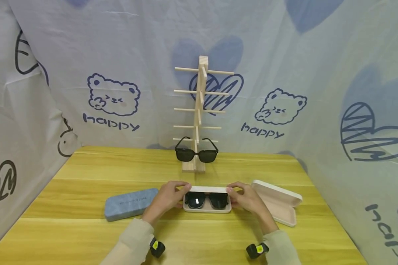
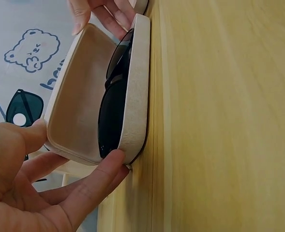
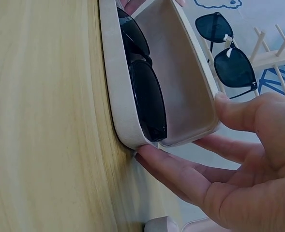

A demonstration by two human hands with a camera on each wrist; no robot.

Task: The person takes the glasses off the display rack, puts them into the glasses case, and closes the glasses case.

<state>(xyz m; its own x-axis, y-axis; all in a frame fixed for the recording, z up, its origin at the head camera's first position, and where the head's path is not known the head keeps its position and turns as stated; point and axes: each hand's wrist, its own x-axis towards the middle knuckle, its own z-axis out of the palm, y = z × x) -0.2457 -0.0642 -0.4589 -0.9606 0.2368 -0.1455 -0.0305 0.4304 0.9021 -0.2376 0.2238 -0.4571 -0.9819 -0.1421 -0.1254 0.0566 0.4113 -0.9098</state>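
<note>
A cream glasses case sits on the wooden table with its lid raised. Dark sunglasses lie folded inside it, lenses facing me. At the case's left end, my left hand grips it, thumb on the lid's rim and fingers against the base. My right hand holds the other end the same way; in the right wrist view its thumb presses the lid's edge. The lid's inside shows bare pink lining.
Behind the case stands a wooden display rack with several pegs, carrying another pair of dark sunglasses low down. A closed blue glasses case lies at left, and an open pale case at right. Printed cloth hangs around the table.
</note>
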